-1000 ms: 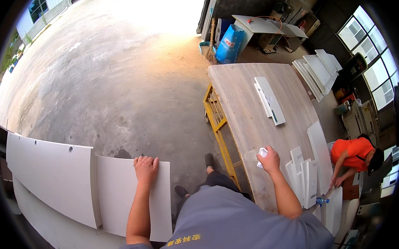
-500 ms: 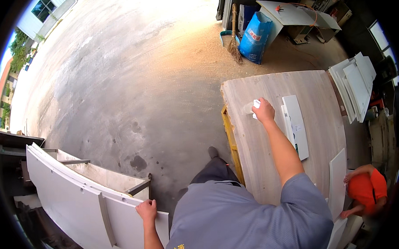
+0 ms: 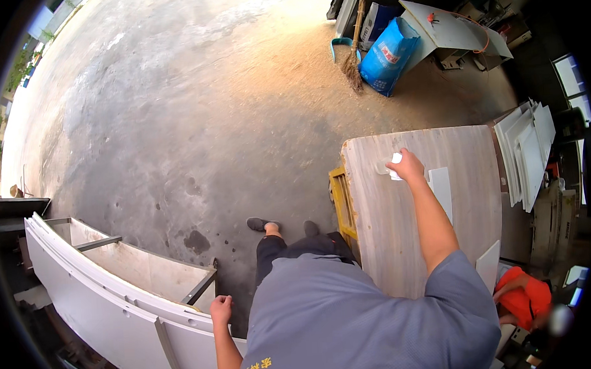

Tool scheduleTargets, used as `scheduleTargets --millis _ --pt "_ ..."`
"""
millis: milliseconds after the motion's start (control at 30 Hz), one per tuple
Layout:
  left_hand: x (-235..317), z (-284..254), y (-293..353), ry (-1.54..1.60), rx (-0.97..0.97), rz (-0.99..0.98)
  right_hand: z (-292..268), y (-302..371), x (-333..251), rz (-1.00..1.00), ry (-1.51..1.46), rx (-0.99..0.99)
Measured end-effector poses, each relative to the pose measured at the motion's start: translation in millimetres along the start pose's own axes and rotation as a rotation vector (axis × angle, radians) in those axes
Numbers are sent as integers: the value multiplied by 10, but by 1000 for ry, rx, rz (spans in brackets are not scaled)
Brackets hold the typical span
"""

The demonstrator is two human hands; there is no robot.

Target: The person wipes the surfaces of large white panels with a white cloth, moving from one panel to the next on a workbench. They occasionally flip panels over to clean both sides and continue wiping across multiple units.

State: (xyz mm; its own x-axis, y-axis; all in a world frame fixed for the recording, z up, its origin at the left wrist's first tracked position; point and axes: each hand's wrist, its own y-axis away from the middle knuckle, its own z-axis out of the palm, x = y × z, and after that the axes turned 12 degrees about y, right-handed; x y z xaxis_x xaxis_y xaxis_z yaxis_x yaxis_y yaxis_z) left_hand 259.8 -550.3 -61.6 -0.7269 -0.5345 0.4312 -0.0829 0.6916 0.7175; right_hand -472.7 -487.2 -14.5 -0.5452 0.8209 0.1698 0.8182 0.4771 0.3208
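Observation:
On the far left part of the wood-grain board [image 3: 392,240], my right hand [image 3: 411,165] is closed round a small white wad [image 3: 395,165]; paper or cloth, I cannot tell which. A translucent round container [image 3: 381,166] is right beside it. Partly covered by my right forearm, a narrow white panel [image 3: 441,189] lies on the same board. My left hand [image 3: 222,309] hangs at the right end of a stack of long white panels [image 3: 105,321], its fingers curled in with nothing visible in them. Whether it touches the panels is hard to tell.
A metal frame [image 3: 201,286] carries the white panels. Under the board's left edge shows a yellow support [image 3: 342,202]. A person in orange [image 3: 524,297] bends at the lower right by a white panel [image 3: 488,265]. Farther off are a broom [image 3: 353,68], a blue sack [image 3: 389,57] and stacked panels [image 3: 525,154].
My left hand has come off the panel edge it rested on, and its fingers have curled. My right hand still holds the white wad by the container. The view has shifted and the orange-clad person bends lower.

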Motion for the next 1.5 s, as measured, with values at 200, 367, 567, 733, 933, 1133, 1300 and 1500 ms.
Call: scheduleTargets --millis 200,367,567,733,933,1133,1300,1500 --pt "89 -164 -786 116 -68 15 -878 101 -269 247 77 28" --pt "-156 -456 -1444 371 -24 -18 -686 -358 -946 -139 -391 164" --pt "266 -1134 -1665 716 212 -53 129 -740 -3189 -421 -733 -334" --pt "-552 -875 -1831 1325 527 -344 -121 -555 -6297 -803 -597 -568" --pt "-542 -131 -1816 2363 1004 -674 -193 443 -9960 -1085 -599 -1142" --pt "-530 -641 -2652 2869 1790 -680 423 3392 -12261 -1250 -153 -1532" --pt "-903 -1145 -3009 3076 2342 -475 1231 5751 -12377 -1379 337 -1547" --pt "-1063 -1502 -3361 3130 2757 -390 1964 7272 -12396 -1474 727 -1521"
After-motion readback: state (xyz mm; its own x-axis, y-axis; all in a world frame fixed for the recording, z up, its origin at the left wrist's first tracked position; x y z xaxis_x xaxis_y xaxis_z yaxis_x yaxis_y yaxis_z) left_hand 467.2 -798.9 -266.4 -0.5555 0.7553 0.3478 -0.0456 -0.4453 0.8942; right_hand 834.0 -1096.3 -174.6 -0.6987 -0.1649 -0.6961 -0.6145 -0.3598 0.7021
